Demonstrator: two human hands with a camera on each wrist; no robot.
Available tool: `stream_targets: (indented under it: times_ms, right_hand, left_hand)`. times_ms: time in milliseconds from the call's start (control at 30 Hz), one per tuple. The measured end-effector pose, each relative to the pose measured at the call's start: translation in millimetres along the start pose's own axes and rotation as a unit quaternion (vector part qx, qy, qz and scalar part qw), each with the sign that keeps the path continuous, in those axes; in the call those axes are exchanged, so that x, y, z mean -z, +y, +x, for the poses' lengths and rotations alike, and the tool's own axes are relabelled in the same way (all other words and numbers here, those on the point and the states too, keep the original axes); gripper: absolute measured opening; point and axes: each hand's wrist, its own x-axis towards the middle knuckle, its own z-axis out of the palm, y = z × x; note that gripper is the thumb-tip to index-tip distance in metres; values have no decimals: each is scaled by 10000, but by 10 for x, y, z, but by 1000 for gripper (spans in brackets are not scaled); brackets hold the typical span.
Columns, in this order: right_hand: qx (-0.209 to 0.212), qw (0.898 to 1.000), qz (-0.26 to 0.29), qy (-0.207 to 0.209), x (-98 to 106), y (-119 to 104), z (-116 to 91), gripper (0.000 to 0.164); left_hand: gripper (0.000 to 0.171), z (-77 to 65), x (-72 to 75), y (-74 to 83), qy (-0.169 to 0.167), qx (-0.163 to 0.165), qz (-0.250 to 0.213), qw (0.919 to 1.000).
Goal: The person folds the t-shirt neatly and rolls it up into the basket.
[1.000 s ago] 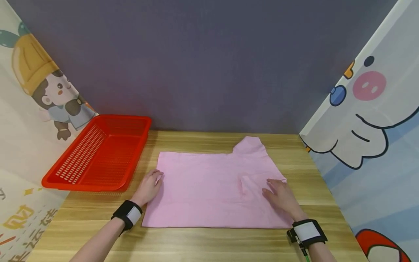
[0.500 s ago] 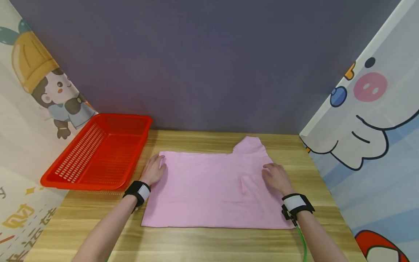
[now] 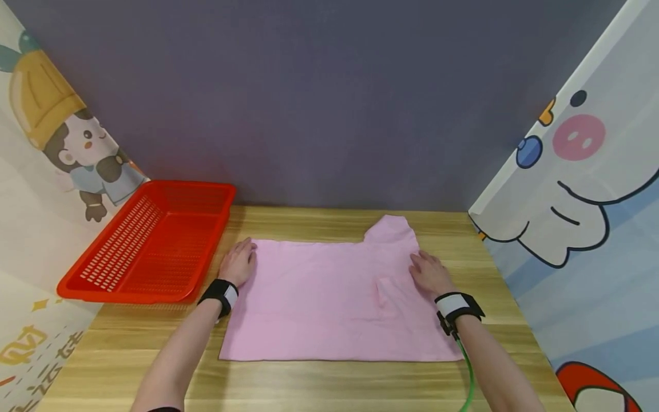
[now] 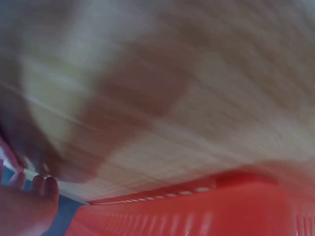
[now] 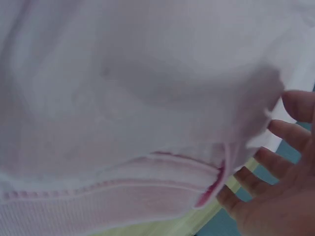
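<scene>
A pink garment (image 3: 314, 292) lies flat and folded on the wooden table, with a flap (image 3: 391, 229) sticking out past its far edge on the right. A small crease stands up right of its middle. My left hand (image 3: 238, 263) rests at its far left corner, with fingers pointing away from me. At the garment's right side edge, my right hand (image 3: 431, 272) touches the cloth. In the right wrist view, the fingers (image 5: 290, 135) are spread and lightly bent at the fabric, near a ribbed band (image 5: 98, 209). The left wrist view shows only some fingertips (image 4: 42, 184).
A red plastic basket (image 3: 193, 274) with slotted sides stands left of the garment, close to my left hand. A dark grey panel (image 3: 329, 103) rises behind the wooden table (image 3: 329, 386). Printed cartoon sheets flank both sides. A green cable (image 3: 469, 372) trails from my right wrist.
Both hands have slid away from me along the garment's side edges, the left up to the far corner. The garment stays in place, its right side now lying slightly straighter.
</scene>
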Motion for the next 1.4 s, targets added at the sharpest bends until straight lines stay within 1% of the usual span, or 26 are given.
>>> stream_targets:
  times_ms: [100,167,200,267,333,400,500,567,667,767,833,967,1033,1133,1267,1333,1400]
  right_hand:
    - [36,9998,7,211,-10,6,49,44]
    - [-4,9992,93,378,-12,8,86,41]
    - [-59,9988,143,454,-14,8,104,39]
    - [-136,9979,191,611,-28,15,142,36]
    - [-152,9969,226,732,-51,30,178,32]
    - [-138,9960,246,852,-78,52,211,30]
    - [-87,9938,279,1071,-106,83,261,26]
    - [-60,9913,318,1273,-103,90,288,24]
    - [20,9865,451,1571,-64,82,319,23]
    - [-127,9837,587,1694,-14,64,336,22]
    - [-321,9833,651,1671,11,59,350,22]
    - [-672,9844,635,1499,38,66,387,25]
    - [-744,9853,605,1417,46,75,401,26]
    - [-802,9869,600,1262,49,97,421,23]
    - [-979,9881,812,860,74,124,449,27]
    - [-1113,9865,1030,614,117,119,452,30]
    - [-1133,9856,1177,427,170,106,454,32]
  left_hand:
    - [19,28,-46,-44,410,-178,233,9987]
    - [16,52,-61,-46,544,-203,363,9977]
    - [15,63,-66,-40,558,-181,428,9974]
    - [16,81,-70,-26,528,-146,537,9970]
    - [18,94,-71,-18,487,-188,653,9965]
    - [22,108,-68,-19,432,-303,738,9959]
    - [25,141,-43,-27,329,-569,876,9940]
    - [27,164,-16,-30,244,-644,959,9930]
    - [27,195,28,-34,161,-663,1121,9914]
    - [29,218,52,-45,69,-626,1212,9906]
    - [28,229,63,-48,-14,-619,1254,9902]
    - [23,251,77,-54,-142,-531,1122,9922]
    - [20,259,88,-57,-144,-489,1021,9935]
    - [16,276,122,-43,-119,-430,841,9955]
    - [15,312,197,14,-251,-178,679,9972]
    - [16,332,235,39,-248,-144,753,9967]
    - [19,347,275,55,-200,-190,907,9955]
